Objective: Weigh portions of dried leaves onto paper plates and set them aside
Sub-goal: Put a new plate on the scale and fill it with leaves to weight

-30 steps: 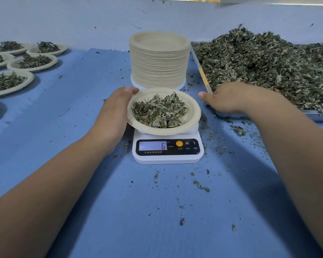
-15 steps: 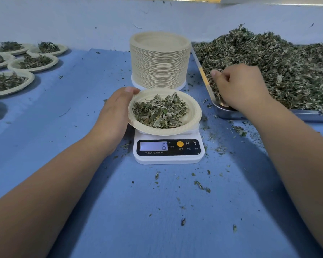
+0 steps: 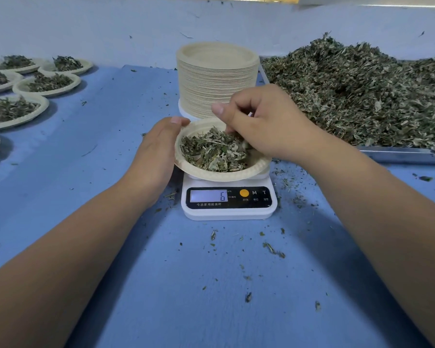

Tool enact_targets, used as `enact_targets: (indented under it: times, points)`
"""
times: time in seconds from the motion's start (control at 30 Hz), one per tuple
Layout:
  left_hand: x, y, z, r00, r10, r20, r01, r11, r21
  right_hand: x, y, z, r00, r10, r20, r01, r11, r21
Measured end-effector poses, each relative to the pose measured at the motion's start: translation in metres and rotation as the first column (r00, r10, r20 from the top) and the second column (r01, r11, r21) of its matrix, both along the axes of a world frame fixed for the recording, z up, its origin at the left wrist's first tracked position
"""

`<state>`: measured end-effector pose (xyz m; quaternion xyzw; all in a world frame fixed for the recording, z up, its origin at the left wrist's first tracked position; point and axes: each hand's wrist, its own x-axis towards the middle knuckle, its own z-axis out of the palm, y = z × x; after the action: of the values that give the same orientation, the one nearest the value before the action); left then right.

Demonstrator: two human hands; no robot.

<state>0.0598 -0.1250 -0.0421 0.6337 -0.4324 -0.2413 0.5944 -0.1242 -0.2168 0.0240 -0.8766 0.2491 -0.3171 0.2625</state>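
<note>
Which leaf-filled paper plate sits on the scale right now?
The central plate on the white scale, its rim gripped by the left hand, right hand in its leaves. The other plates lie far left.

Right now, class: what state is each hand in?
Left hand: grips the round beige paper plate by its rim.
Right hand: fingers curled into the dried green leaves; grip cannot be told.

- The right hand [image 3: 266,126] is keeping its fingertips out of sight among the dried green leaves [image 3: 211,151] in the round beige paper plate [image 3: 212,176]; whether they are pinching any is not showing.
- The left hand [image 3: 156,156] is hiding its fingers under that plate.
- The shiny metal tray [image 3: 399,155] is running off the right edge.
- At least 3 set-aside paper plates [image 3: 42,106] are being cut by the left edge.
</note>
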Motion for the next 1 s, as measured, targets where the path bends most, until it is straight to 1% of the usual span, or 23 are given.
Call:
enact_targets:
  times: [0.1, 0.23, 0.3, 0.4, 0.43, 0.5, 0.57, 0.6, 0.7, 0.8, 0.87, 0.93, 1.0]
  points:
    - [-0.001, 0.0, 0.001, 1.0, -0.006, 0.01, 0.006, 1.0, 0.002, -0.004, -0.004, -0.002, 1.0, -0.001, 0.021, 0.002, 0.999, -0.044]
    - [-0.002, 0.0, 0.002, 0.999, -0.009, 0.034, 0.009, 1.0, 0.017, -0.007, -0.004, -0.007, 0.997, -0.015, -0.077, 0.006, 0.993, -0.116]
    - [-0.002, 0.0, 0.002, 0.999, -0.009, 0.043, 0.009, 1.0, 0.014, -0.007, -0.005, -0.007, 0.997, -0.016, -0.078, 0.007, 0.994, -0.113]
    - [-0.001, 0.001, 0.001, 0.999, -0.01, 0.04, 0.01, 1.0, 0.004, -0.008, -0.009, -0.003, 0.999, -0.022, -0.027, 0.02, 0.997, -0.08]
    - [-0.001, 0.001, 0.001, 0.999, -0.01, 0.042, 0.009, 1.0, 0.008, -0.01, -0.01, -0.001, 0.999, -0.024, -0.028, 0.021, 0.996, -0.085]
    - [-0.001, 0.001, 0.001, 0.999, -0.007, 0.045, 0.006, 1.0, 0.016, -0.013, -0.013, -0.001, 0.995, -0.051, -0.081, 0.039, 0.989, -0.141]
    - [-0.001, 0.001, 0.001, 0.999, -0.004, 0.032, 0.004, 1.0, 0.016, -0.018, -0.022, -0.004, 0.982, -0.142, -0.122, 0.114, 0.971, -0.212]
    - [-0.001, 0.001, 0.002, 1.0, -0.004, 0.03, 0.004, 1.0, 0.014, -0.02, -0.028, -0.006, 0.974, -0.195, -0.111, 0.169, 0.963, -0.21]
    - [-0.001, 0.002, 0.002, 0.999, -0.007, 0.031, 0.007, 1.0, 0.015, -0.027, -0.047, -0.012, 0.938, -0.337, -0.081, 0.326, 0.938, -0.121]
    - [-0.002, 0.002, 0.001, 1.0, -0.008, 0.028, 0.008, 1.0, 0.017, -0.034, -0.06, -0.021, 0.894, -0.418, -0.16, 0.392, 0.904, -0.169]
    - [-0.002, 0.002, 0.001, 1.0, -0.006, 0.028, 0.006, 1.0, 0.019, -0.037, -0.065, -0.025, 0.857, -0.443, -0.263, 0.411, 0.896, -0.168]
    - [-0.002, 0.002, 0.001, 1.0, -0.004, 0.023, 0.004, 1.0, 0.018, -0.04, -0.069, -0.029, 0.8, -0.466, -0.377, 0.431, 0.884, -0.178]
    - [-0.002, 0.002, 0.002, 1.0, -0.004, 0.02, 0.003, 1.0, 0.019, -0.043, -0.07, -0.029, 0.753, -0.486, -0.443, 0.452, 0.872, -0.189]
